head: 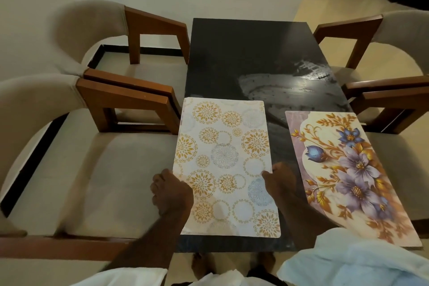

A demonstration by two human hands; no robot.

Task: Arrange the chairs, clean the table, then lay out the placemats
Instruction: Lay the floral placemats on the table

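The left hand (171, 193) grips the left edge of the circle-patterned placemat (225, 165), fingers curled; the right hand (279, 182) pinches its right edge; this placemat lies flat on the table's near left part; a flowered placemat (348, 169) lies apart, near right; the dark table (243, 53) stands between the left chairs (92, 169) and the right chairs (406, 28).

Far right chair (399, 28) partly off-frame

Glossy black table (243, 53) at centre frame; chairs (130, 90) at both sides pair polished wood with matt beige cloth.
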